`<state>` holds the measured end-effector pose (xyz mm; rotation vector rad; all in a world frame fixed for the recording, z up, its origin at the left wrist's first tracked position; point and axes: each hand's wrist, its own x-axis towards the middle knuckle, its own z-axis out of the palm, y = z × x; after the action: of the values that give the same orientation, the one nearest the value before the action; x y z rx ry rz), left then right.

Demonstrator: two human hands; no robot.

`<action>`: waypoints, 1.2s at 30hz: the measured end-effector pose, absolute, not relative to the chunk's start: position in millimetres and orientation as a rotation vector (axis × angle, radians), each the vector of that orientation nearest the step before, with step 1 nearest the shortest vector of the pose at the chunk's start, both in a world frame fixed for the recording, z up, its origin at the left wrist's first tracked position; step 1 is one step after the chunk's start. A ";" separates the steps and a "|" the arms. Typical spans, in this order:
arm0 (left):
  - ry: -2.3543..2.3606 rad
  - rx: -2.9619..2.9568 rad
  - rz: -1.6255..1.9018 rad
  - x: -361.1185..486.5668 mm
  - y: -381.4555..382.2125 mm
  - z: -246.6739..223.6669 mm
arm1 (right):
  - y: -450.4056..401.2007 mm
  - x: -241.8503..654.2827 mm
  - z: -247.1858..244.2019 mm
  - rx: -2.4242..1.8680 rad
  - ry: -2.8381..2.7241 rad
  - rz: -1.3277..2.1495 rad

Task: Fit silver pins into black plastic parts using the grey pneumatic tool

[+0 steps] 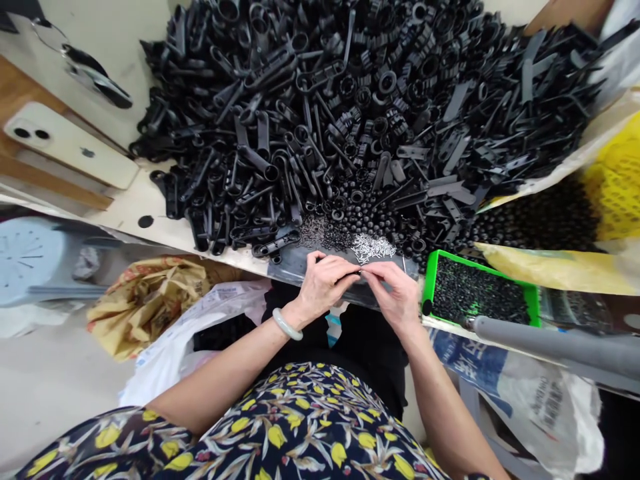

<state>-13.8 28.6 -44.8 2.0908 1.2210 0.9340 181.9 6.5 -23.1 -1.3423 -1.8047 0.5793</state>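
My left hand, with a pale bangle on its wrist, is pinched closed at the table's front edge. Its fingertips meet those of my right hand, which is pinched closed too. A small dark piece shows between the fingertips, mostly hidden, so its kind is unclear. Just beyond them lies a little heap of silvery metal pins. Left of the pins is a patch of tiny brownish parts, and small round black parts lie behind.
A large heap of black plastic parts covers the table. At right stand a green tray of tiny black pieces and a grey bar. A phone and keys lie left; below are a stool and a brown sack.
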 end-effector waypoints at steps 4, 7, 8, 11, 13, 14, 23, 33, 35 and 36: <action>1.203 2.093 0.974 -13.9 29.2 -46.4 | 6.9 183.1 -21.6 -1.309 -1.900 0.507; 1.203 2.091 0.978 -13.6 28.5 -46.7 | 8.2 183.0 -21.8 -1.317 -1.990 0.418; 1.208 2.090 0.965 -13.4 28.1 -46.6 | 8.2 182.6 -21.5 -1.320 -2.018 0.391; 1.225 2.089 0.941 -12.6 27.2 -45.8 | -0.8 182.1 -18.3 -1.307 -2.076 0.334; 1.223 2.088 0.969 -11.9 27.1 -45.0 | -21.0 185.2 -14.5 -1.318 -2.082 0.309; 1.218 2.086 0.987 -11.4 27.1 -44.6 | -36.1 188.7 -12.6 -1.328 -2.080 0.298; 1.266 2.053 0.934 -10.5 26.8 -41.9 | -116.3 270.4 6.3 -1.434 -1.055 0.214; 1.220 1.989 0.970 -11.2 28.5 -41.6 | 6.0 194.9 49.1 -0.976 -1.062 0.633; 1.231 1.966 0.950 -10.9 29.0 -41.1 | 18.5 172.4 45.7 -0.901 -1.043 0.666; 1.237 1.957 0.939 -10.7 29.2 -40.8 | 23.7 163.2 43.6 -0.866 -1.036 0.683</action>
<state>-10.7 29.2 -40.8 1.9566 1.2370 0.9395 163.2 23.7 43.6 -0.8659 -1.0359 0.6825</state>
